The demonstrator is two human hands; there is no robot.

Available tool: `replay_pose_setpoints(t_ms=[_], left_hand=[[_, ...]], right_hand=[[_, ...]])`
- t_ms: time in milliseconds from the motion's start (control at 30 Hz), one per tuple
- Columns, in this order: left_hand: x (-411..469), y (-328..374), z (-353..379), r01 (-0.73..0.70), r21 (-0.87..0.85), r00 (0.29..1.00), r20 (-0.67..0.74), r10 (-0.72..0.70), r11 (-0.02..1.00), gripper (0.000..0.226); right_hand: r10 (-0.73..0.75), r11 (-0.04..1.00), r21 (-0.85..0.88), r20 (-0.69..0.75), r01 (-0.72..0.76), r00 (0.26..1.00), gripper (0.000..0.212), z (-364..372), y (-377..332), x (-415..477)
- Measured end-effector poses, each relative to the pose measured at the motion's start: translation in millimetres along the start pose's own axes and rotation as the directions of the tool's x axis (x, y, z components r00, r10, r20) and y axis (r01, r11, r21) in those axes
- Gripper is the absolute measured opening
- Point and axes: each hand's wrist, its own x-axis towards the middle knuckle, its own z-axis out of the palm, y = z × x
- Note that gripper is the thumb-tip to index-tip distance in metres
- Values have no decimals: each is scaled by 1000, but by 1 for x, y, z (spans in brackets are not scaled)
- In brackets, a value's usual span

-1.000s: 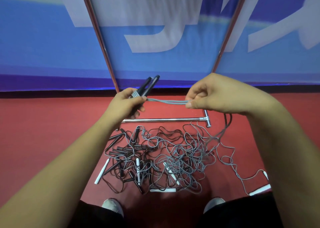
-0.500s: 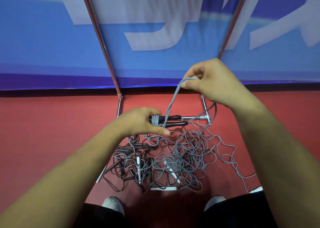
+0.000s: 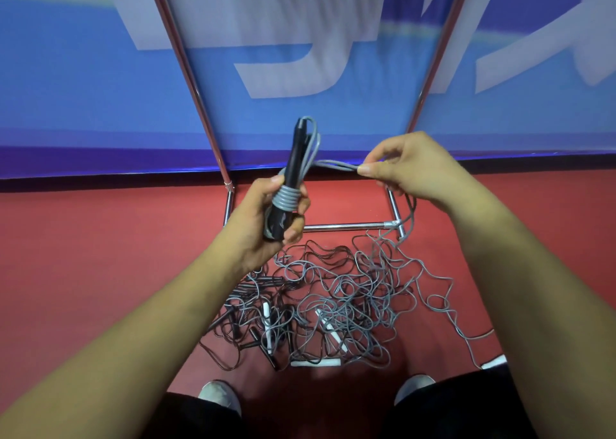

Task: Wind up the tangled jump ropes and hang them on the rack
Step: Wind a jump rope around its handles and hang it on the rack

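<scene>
Framing the grip in the head view, the rack (image 3: 186,82) is rising in two slanted chrome uprights, one on either side of the held bundle. Its base bar (image 3: 343,227) is lying just below and beyond the grip. The space between the uprights, in front of the blue banner (image 3: 66,88), is lying open above both hands. Below the grip, the tangled pile (image 3: 333,298) of grey and dark ropes is spreading over the red floor (image 3: 100,255).

The left hand (image 3: 266,215) is curling fingers and thumb round the black handles (image 3: 295,162) and holding them upright. The grey rope (image 3: 286,200) is sitting in tight coils around them at thumb level. The right hand (image 3: 410,168), level with the grip and to its right, is pinching a doubled strand of that rope between thumb and forefinger. The slack is dropping from under its palm to the pile.

Half a second before, the handles were lying horizontal, low by the base bar. They are now standing upright and higher, and the right hand has come down from above the grip to beside it.
</scene>
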Motion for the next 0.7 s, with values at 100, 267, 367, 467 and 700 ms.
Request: replay_pose_setpoints(t_ms=[100,267,367,467,700], left_hand=[[2,4,1,-8,-38,989,-149,3,999,34],[4,11,4,-13,-10,949,-315,9,1000,31],[5,17,2,-18,-102,950,-312,-14,995,26],[3,20,0,-36,-154,956,-293,-10,987,26],[5,19,-3,-51,-106,952,-304,16,993,32]], right_hand=[[-9,1000,0,68,9,998,16,-1,-5,-4],[-34,999,-28,204,41,978,13,-6,-18,-11],[-31,995,-84,284,57,958,7,-3,-23,-14],[-10,997,-67,257,28,966,17,0,-22,-14],[-20,999,-27,177,25,984,27,3,-20,-15]])
